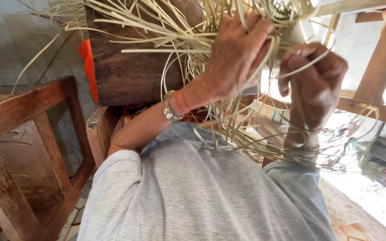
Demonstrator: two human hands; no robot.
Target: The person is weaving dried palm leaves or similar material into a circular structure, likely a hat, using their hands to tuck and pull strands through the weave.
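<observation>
Weaving's mid-step, I'd say: left hand (237,53) pinching strips (166,40) at upper centre, right hand (311,82) fisted around more. Next probably needs tension kept while threading one through.

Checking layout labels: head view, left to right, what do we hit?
Wooden chair frame → orange item → dark wooden board → left hand in the pale cane strips → right hand gripping strips → slanted wooden beam.
</observation>
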